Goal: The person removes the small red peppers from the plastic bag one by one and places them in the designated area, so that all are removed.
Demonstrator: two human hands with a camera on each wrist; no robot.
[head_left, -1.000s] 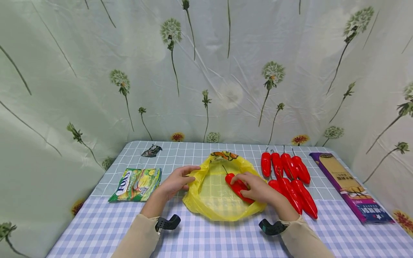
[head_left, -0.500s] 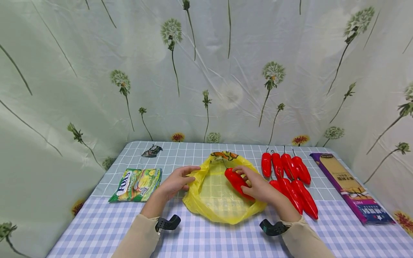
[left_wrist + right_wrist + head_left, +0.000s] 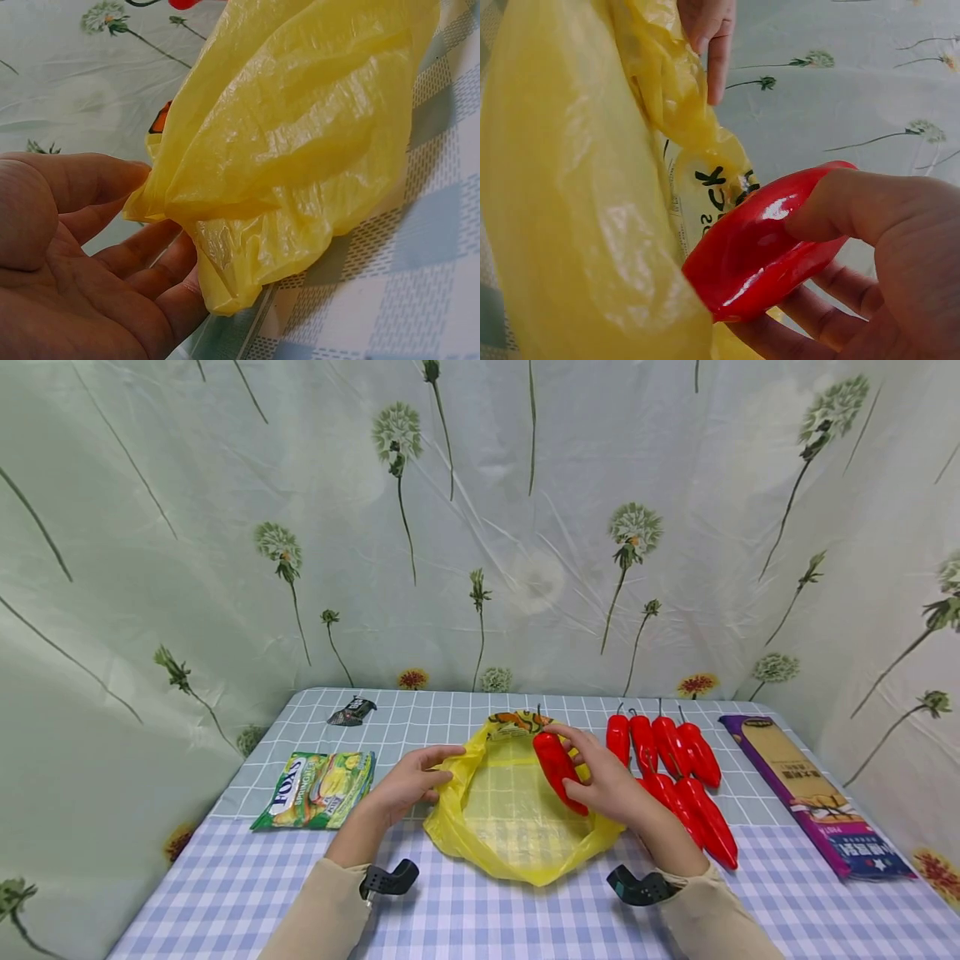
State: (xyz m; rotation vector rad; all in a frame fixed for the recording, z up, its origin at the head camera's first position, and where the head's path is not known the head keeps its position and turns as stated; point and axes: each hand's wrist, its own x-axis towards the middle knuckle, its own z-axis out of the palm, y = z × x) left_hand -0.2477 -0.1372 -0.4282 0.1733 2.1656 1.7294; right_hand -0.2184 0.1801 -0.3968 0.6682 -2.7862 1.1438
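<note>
Pepper (image 3: 557,768) now sits higher, mid-frame, lifted by my right hand (image 3: 607,781) over the yellow bag (image 3: 517,852); my left hand (image 3: 408,781) pinches its rim.

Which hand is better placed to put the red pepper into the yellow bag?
Right. The right hand already grips the red pepper above the yellow bag; the left hand holds the bag's rim.

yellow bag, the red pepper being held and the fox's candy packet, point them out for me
yellow bag (image 3: 517,822), head view, on its flat see-through middle panel
red pepper (image 3: 556,765), head view, on the glossy middle of its body
Fox's candy packet (image 3: 318,787), head view, on the centre of its printed front
</note>
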